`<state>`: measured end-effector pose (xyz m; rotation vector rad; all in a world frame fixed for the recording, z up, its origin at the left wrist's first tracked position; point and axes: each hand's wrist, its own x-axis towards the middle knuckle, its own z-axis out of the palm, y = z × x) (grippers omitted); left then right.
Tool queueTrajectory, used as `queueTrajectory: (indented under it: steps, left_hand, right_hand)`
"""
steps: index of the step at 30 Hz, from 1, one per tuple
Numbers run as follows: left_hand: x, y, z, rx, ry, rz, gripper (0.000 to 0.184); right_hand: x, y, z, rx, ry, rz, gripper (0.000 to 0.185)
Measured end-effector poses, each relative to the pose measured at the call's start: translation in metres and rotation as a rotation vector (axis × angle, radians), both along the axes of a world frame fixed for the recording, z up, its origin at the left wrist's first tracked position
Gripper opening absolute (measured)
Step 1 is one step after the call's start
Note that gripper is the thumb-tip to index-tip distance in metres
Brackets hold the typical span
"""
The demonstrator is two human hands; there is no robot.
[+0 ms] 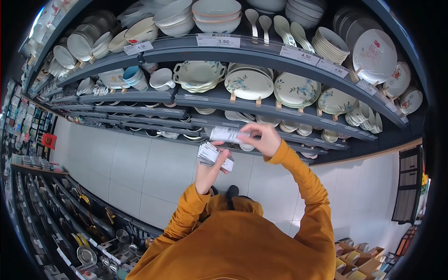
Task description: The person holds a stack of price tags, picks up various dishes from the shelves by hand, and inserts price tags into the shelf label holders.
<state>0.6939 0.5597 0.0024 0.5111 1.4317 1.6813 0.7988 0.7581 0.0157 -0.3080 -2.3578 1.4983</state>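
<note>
A stack of white printed labels (209,153) rests in my left hand (211,171), with the thumb pressed over it. Just above and to the right, my right hand (264,139) pinches a single white label (226,134) between thumb and fingers; this label is slightly blurred. Both hands are in front of the lower shelves, and they do not touch each other. Behind them, the middle shelf (198,99) holds oval and square plates with blue flowers (250,84), plus a white cup (162,79).
The upper shelf (261,50) carries bowls (217,16), white spoons (252,21) and plates, with price tags along its edge. Grey floor tiles (126,161) lie below. Racks of kitchen tools (86,254) stand at lower left, cardboard boxes (368,266) at lower right.
</note>
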Motion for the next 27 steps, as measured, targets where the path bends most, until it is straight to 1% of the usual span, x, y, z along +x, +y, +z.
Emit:
queueTrajectory:
  steps: [1,3,4,5,7,9,10,13,17,20,23,26,27]
  left_hand:
    - [-0.001,-0.003,0.005,0.006,-0.065,0.007,0.031]
    - [-0.002,-0.009,0.008,0.045,-0.197,-0.019,0.036]
    - [-0.002,-0.013,0.008,0.081,-0.26,-0.049,0.037]
    - [-0.002,-0.016,0.008,0.12,-0.32,-0.078,0.038]
    - [0.002,-0.021,0.012,0.12,-0.312,-0.089,0.036]
    - [0.005,-0.024,0.014,0.109,-0.309,-0.075,0.036]
    - [0.006,-0.026,0.014,0.096,-0.312,-0.061,0.036]
    - [0.008,-0.03,0.015,0.069,-0.325,-0.038,0.038]
    - [0.008,-0.034,0.008,0.05,-0.353,-0.072,0.039]
    - [0.008,-0.032,0.008,0.073,-0.349,-0.077,0.04]
    - [0.01,-0.03,0.017,0.072,-0.325,-0.071,0.041]
    - [0.011,-0.029,0.028,0.073,-0.278,-0.05,0.043]
    - [0.01,-0.029,0.032,0.071,-0.254,-0.047,0.043]
  right_hand:
    - [-0.008,0.012,0.006,0.167,0.07,-0.09,0.02]
    - [-0.025,0.046,-0.01,0.356,0.121,-0.348,0.016]
    - [-0.033,0.064,-0.021,0.425,0.032,-0.438,0.015]
    - [-0.039,0.082,-0.038,0.433,-0.056,-0.46,0.017]
    - [-0.049,0.11,-0.076,0.59,-0.011,-0.422,0.018]
    - [-0.056,0.115,-0.088,0.618,-0.061,-0.419,0.018]
    - [-0.056,0.115,-0.089,0.632,-0.091,-0.42,0.018]
    - [-0.059,0.122,-0.088,0.385,-0.166,-0.36,0.018]
    - [-0.055,0.129,-0.088,0.467,-0.154,-0.254,0.018]
    - [-0.054,0.132,-0.095,0.564,-0.109,-0.238,0.017]
    - [-0.05,0.13,-0.098,0.687,-0.146,-0.227,0.015]
    - [-0.05,0.121,-0.088,0.774,-0.232,-0.298,0.013]
    - [-0.05,0.119,-0.088,0.811,-0.22,-0.282,0.013]
